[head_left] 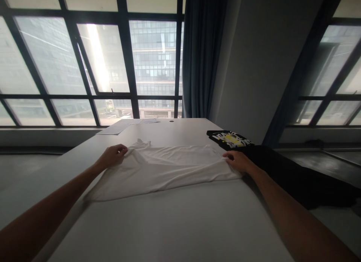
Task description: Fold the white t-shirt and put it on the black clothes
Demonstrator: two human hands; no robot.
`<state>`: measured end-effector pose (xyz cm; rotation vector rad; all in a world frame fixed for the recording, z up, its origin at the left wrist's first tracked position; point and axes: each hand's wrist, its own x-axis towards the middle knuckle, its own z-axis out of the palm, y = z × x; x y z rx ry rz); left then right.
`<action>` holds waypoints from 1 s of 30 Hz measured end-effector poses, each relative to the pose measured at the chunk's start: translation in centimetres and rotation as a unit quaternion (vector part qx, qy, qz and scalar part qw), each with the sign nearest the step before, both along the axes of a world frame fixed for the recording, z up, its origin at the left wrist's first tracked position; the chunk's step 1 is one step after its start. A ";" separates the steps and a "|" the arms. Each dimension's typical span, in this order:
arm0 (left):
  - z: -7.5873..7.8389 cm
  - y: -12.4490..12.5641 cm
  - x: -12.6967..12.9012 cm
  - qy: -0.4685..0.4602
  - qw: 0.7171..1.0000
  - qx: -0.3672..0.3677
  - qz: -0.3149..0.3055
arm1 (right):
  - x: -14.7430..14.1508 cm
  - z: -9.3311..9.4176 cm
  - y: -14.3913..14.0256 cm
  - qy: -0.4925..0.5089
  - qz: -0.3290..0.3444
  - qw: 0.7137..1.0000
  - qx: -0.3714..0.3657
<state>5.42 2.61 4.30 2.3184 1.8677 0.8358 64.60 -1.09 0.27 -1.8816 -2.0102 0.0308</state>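
Observation:
A white garment, seemingly a T-shirt (175,166), lies lengthwise across the white table (169,224), with soft creases along it. At its left end my left hand (115,155) pinches the cloth near the upper corner. My right hand (237,161) has its fingers closed on the cloth at the right end. A small bunched part of the fabric sticks up beyond the far edge, to the right of my left hand. The near edge of the shirt rests on the tabletop.
Dark clothing with a white and yellow print (232,139) lies at the table's right edge and hangs over it. Paper sheets (118,126) lie at the far left. Behind the table are large windows (153,59), a blue curtain (201,59) and a pillar (254,66).

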 end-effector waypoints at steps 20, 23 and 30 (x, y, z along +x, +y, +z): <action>-3.0 -1.4 -1.5 -0.109 0.991 -0.052 0.066 | 0.2 -0.6 0.4 0.061 -0.014 0.997 0.036; -3.9 -1.4 -1.3 -0.042 0.997 -0.035 0.049 | -0.5 -1.0 0.6 0.014 -0.026 1.000 -0.004; -4.6 -5.6 1.2 0.100 0.985 -0.049 -0.128 | -2.5 -1.2 0.1 0.017 0.098 0.992 -0.075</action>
